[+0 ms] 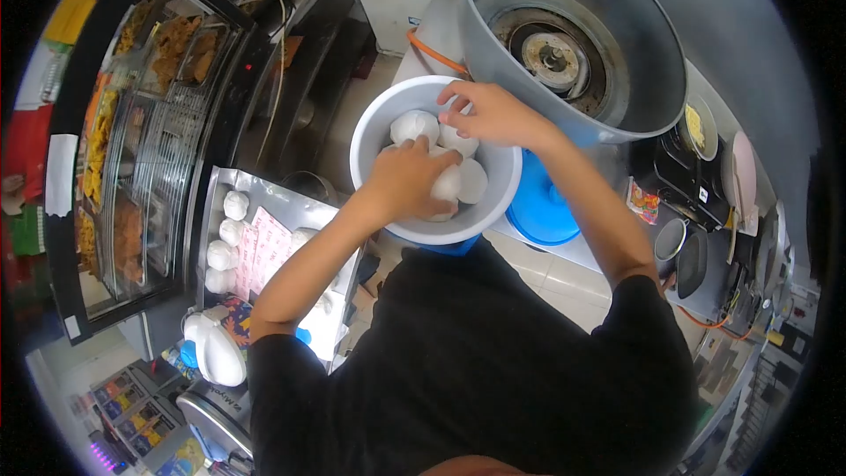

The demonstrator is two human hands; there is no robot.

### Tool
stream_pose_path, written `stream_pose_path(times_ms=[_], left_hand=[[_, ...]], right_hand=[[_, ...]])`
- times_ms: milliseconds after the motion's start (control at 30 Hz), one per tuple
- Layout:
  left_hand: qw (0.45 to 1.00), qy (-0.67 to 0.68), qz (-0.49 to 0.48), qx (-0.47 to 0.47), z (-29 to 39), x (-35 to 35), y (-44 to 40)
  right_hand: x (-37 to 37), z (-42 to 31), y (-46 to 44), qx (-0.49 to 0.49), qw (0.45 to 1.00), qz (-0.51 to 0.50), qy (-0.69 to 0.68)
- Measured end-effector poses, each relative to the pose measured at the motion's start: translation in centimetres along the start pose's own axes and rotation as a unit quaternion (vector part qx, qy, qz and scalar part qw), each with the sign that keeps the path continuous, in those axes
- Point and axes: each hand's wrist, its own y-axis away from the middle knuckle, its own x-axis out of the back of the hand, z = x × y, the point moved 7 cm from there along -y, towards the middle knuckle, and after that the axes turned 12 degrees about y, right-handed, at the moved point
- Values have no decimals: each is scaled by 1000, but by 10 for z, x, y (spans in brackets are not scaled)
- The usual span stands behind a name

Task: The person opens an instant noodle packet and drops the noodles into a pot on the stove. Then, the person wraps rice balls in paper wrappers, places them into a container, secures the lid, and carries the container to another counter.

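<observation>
A deep white basin (364,143) in front of me holds several round white balls (414,126), smooth and slightly creased like dough or wrapped bundles; I cannot tell which. Reaching in from the left, my left hand (407,181) has its fingers curved around one white ball (447,183) near the middle. My right hand (498,115) hangs over the far right rim, fingers bent and apart, close to another ball (458,143). Whether its fingertips touch that ball is unclear. One more ball (473,182) lies against the basin's right side.
To the left, a metal tray (227,178) carries several white balls and printed pink paper (264,247). A glass food cabinet (167,150) stands beyond. At right are a large metal drum (652,115), a blue lid (542,203) and pans (692,264).
</observation>
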Motion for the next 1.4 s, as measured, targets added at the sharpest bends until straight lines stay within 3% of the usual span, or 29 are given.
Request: stream_pose_path(times_ms=[133, 267, 333, 400, 500, 567, 600, 733, 833, 867, 967, 1067, 1267, 1300, 1400], left_hand=[[999, 3, 22, -47, 9, -18, 14], [998, 57, -17, -29, -7, -36, 27], [996, 80, -35, -2, -10, -32, 30], [989, 66, -118, 62, -8, -34, 24], [989, 116, 85, -16, 1, -10, 50], [971, 166, 169, -38, 9, 21, 93], [955, 217, 200, -37, 14, 37, 116], [852, 416, 316, -28, -10, 49, 210], [786, 376, 469, 142, -88, 33, 301], [740, 380, 512, 215, -130, 19, 332], [643, 179, 612, 425, -242, -24, 427], [640, 54, 540, 544, -313, -45, 486], [702, -24, 363, 612, -392, -47, 512], [699, 24, 331, 634, -402, -51, 511], [678, -39, 324, 658, -437, -74, 506]], right_hand=[[-6, -8, 16, 41, 999, 4, 16], [-13, -5, 26, 41, 999, 2, 14], [-16, -14, 27, 41, 999, 5, 1], [-16, -30, 27, 71, 996, 47, -4], [-12, -84, 16, 151, 986, 69, 2], [-20, -145, 2, 191, 981, 3, -7], [-27, -164, -5, 198, 980, -22, -8], [-111, -272, -42, 390, 905, -129, 113], [-239, -293, -114, 457, 825, -179, 279], [-280, -299, -139, 451, 820, -194, 295], [-411, -293, -223, 416, 815, -191, 356], [-514, -283, -301, 309, 873, -165, 340], [-556, -309, -306, 200, 912, -95, 344], [-552, -316, -300, 232, 906, -85, 343], [-569, -286, -325, 250, 910, -50, 327]])
